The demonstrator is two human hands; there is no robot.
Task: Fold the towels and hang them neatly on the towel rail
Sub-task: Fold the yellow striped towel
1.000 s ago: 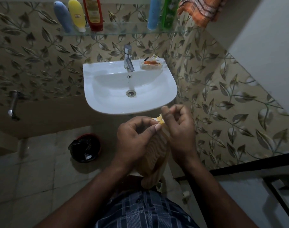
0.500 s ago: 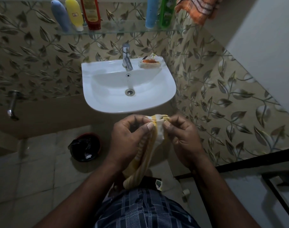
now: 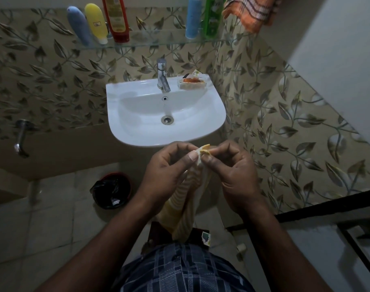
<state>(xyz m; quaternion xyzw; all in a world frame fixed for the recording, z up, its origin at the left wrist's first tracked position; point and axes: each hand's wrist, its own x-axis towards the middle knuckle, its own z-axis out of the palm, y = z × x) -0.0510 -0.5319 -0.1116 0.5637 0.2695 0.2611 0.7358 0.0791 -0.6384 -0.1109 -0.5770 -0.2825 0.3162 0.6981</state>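
Sink (image 3: 137,131) is on the back wall, tap (image 3: 163,77) at its rear rim, soap dish (image 3: 192,83) just right of the tap. Shelf (image 3: 159,42) above carries bottles: three at the left (image 3: 95,24), two at the right (image 3: 193,17). Bin (image 3: 111,190) sits on the floor (image 3: 32,239), below-left of the sink. Left hand (image 3: 165,175) and right hand (image 3: 232,171) are in front of the sink – towel (image 3: 186,207) hanging between them – second towel (image 3: 253,11) up in the right corner

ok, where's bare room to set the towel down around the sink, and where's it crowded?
Free: the sink rim left of the tap; the glass shelf between the red bottle and the light-blue bottle; floor tiles left of the bin. Crowded: the rim right of the tap, taken by the soap dish, and both shelf ends.
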